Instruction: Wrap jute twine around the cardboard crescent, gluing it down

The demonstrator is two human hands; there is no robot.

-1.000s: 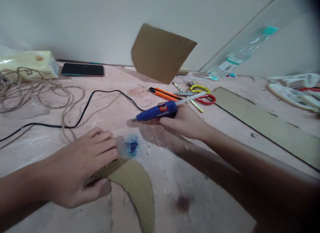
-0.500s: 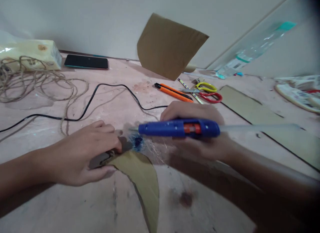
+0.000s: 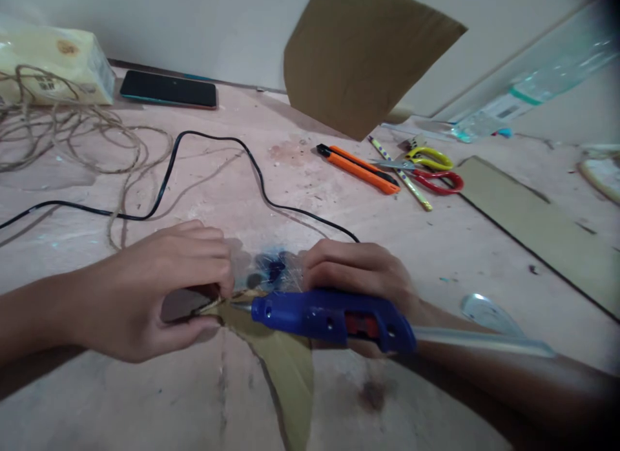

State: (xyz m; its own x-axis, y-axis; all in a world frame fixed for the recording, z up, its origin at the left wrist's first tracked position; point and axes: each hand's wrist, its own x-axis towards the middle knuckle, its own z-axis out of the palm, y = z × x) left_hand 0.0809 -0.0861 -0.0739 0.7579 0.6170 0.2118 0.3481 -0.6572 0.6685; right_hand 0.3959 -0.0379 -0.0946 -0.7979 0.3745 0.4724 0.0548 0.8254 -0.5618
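Observation:
My right hand (image 3: 358,270) is closed round a blue glue gun (image 3: 324,318), whose metal nozzle points left. A long translucent glue stick (image 3: 484,340) juts from its back end. Between the thumb and fingers of my left hand (image 3: 169,289) is the upper end of a curved cardboard piece (image 3: 285,373), which lies towards the bottom of the view. The nozzle tip is at the cardboard, close beside my left fingertips; whether it touches cannot be made out. Just beyond the gun, a dark blue smear (image 3: 274,267) and fine glue strands mark the table. The gun partly covers the cardboard.
An orange cutter (image 3: 358,170), a patterned pencil (image 3: 402,176) and scissors (image 3: 436,170) lie behind my right hand. A black cord (image 3: 213,136) crosses the table near twine (image 3: 72,137), a phone (image 3: 168,89) and a tissue pack (image 3: 53,66). Cardboard sheets (image 3: 368,57) and a bottle (image 3: 533,99) stand behind.
My right hand has brought the glue gun down and left, so its nozzle is now over the cardboard by my left fingers. The view has shifted slightly; my left hand keeps its grip.

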